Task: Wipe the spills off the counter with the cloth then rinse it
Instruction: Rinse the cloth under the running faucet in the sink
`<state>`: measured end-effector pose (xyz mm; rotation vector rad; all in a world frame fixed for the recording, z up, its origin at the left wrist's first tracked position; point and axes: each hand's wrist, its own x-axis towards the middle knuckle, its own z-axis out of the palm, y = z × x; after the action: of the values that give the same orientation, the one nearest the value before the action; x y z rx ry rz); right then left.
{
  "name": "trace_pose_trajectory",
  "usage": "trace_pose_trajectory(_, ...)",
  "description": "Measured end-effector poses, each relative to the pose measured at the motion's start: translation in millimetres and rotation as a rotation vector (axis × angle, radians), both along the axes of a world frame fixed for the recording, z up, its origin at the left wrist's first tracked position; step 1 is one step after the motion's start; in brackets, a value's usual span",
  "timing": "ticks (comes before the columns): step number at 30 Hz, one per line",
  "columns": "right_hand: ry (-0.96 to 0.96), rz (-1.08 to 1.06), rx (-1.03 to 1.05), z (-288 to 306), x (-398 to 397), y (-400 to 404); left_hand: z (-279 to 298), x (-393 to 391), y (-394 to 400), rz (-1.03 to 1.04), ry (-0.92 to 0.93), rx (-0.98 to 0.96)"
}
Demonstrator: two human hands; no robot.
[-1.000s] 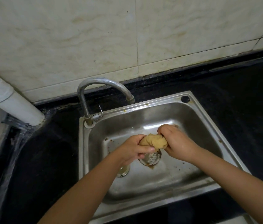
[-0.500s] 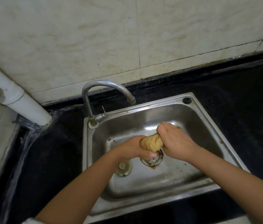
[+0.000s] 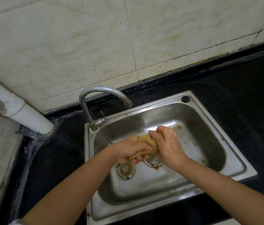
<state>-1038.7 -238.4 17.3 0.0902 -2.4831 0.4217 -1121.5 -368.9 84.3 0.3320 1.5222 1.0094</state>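
Both hands wringing the cloth [image 3: 145, 141] over the sink [image 3: 212, 127]

Left hand [image 3: 128, 151] and right hand [image 3: 168, 143] are each gripping tight around an end; its long axis is running lower-left to upper-right.

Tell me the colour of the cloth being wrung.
Mustard yellow cloth; the head view shows it.

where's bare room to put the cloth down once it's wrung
Bare patches: counter right of the sink, counter between pipe and sink. Crowded: mid-basin, where left hand and right hand grip the cloth over the drain.
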Motion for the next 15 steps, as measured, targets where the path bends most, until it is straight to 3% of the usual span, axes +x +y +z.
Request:
trace_pose_trajectory(3, 0.034, 0.036, 0.195, 5, -15, 12, -1, 0, 1, -0.097, 0.063, -0.1)
trace_pose_trajectory(5, -0.151, 0.071, 0.319, 14, -19, 16, -3, 1, 3, -0.281, 0.47, -0.187)
trace_pose_trajectory(7, -0.601, 0.102, 0.37, 27, -17, 14, -8, 2, 5, -0.553, 0.945, -0.283)
trace_pose_trajectory(10, -1.11, 0.146, 0.164, 32, -17, 12, -26, 8, 4, -0.756, 1.251, -0.36)
trace_pose_trajectory(12, -1.292, 0.195, -0.03, 33, -19, 14, -38, 12, 4, -0.831, 1.405, -0.321)
trace_pose_trajectory(15, -1.508, 0.238, -0.304, 39, -18, 24, -38, 18, 5, -0.795, 1.468, -0.223)
